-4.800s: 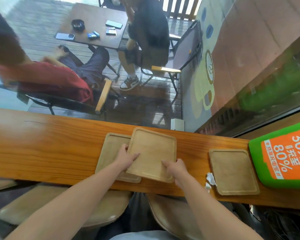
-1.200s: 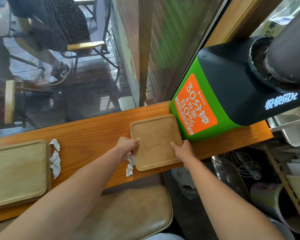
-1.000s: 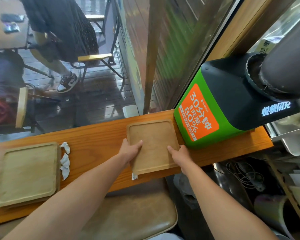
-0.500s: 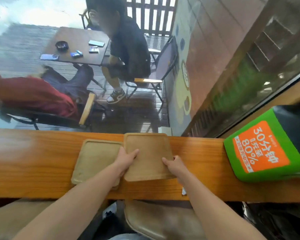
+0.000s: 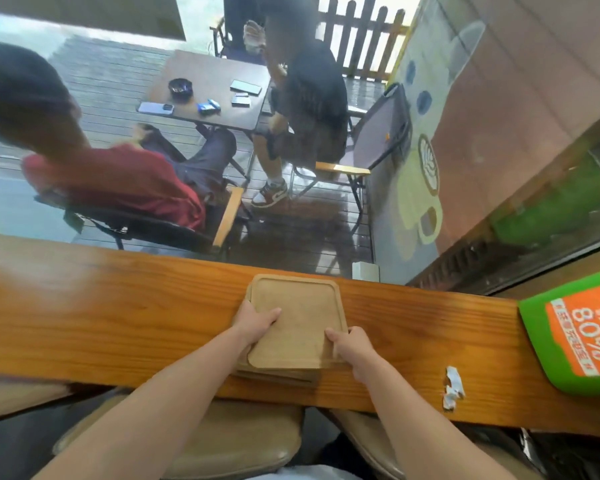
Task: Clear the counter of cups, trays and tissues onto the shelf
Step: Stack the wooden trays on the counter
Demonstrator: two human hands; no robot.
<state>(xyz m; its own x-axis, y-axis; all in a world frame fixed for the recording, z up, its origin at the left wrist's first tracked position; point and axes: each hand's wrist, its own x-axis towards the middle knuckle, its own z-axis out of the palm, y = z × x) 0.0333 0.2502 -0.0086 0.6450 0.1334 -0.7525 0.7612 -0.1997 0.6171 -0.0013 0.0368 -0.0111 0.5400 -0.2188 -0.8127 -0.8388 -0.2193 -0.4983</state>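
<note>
A stack of wooden trays (image 5: 297,323) is seen on the wooden counter (image 5: 118,317), near its middle, with the top tray lying square on those beneath. At least two more tray edges are visible under the top one at the near side, so three are counted, though the exact number cannot be told. The top tray is gripped at both sides: the left hand (image 5: 253,323) is clamped on its left edge with the thumb laid over the tray's face, and the right hand (image 5: 352,346) is clamped on its near right corner, thumb on top. Two hands and two bare forearms are shown. One crumpled tissue (image 5: 452,388), in torn white bits, is seen lying on the counter's near edge, well to the right of the stack. One green and orange box (image 5: 575,341) is stood at the counter's right end. Two padded stools (image 5: 222,441) are seen below the counter.
</note>
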